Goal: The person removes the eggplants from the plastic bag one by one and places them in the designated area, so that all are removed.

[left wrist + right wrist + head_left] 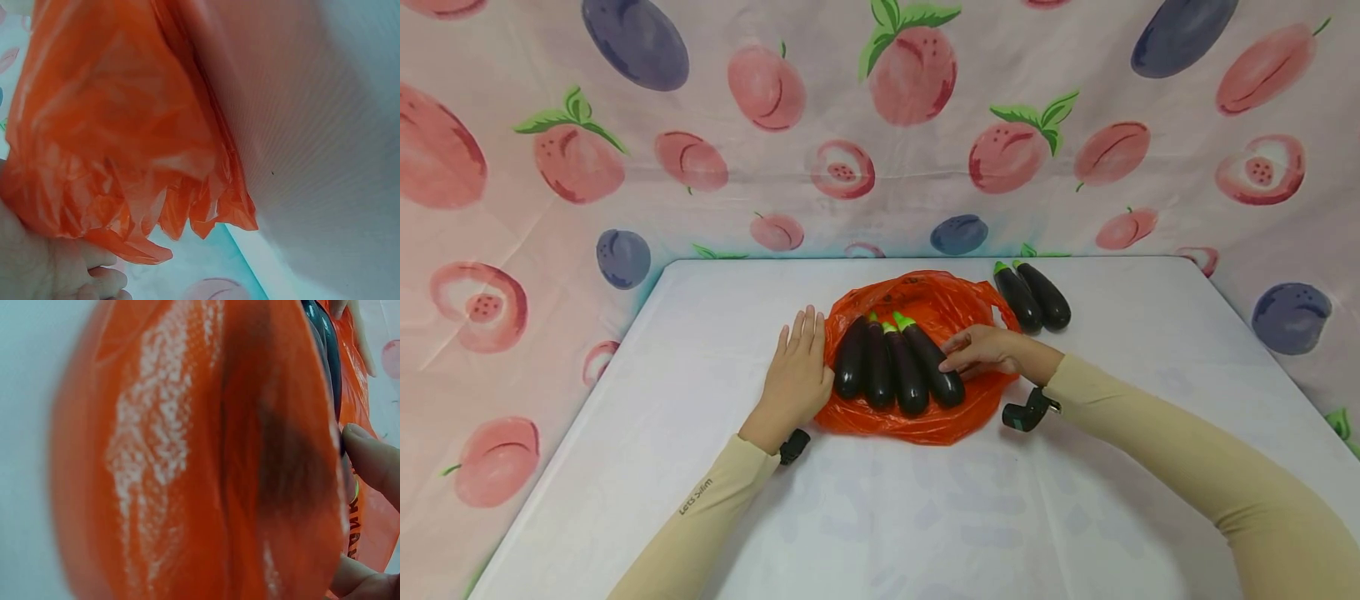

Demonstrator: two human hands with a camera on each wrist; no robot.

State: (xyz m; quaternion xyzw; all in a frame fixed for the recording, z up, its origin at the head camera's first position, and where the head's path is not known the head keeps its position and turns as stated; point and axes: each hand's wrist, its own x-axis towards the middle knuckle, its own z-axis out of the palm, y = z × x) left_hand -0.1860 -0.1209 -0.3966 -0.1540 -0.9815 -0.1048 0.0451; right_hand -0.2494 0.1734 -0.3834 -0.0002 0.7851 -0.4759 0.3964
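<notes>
Several dark purple eggplants with green stems lie side by side on an open orange plastic bag (887,425), stems pointing away. My right hand (988,350) is at the rightmost eggplant (934,367) and grips it, thumb toward the near end. In the right wrist view the orange bag (156,456) hides much of the right hand (375,465) and of the eggplant. My left hand (797,371) rests against the bag's left edge, beside the leftmost eggplant (850,358), its fingers straight. The left wrist view has the crumpled bag beside the left hand (59,269).
Two more eggplants (1043,296) lie behind the right hand, near the bag's back right side. All of it is on a table with a white cover (925,517). A fruit-patterned cloth (842,92) hangs behind and at the sides.
</notes>
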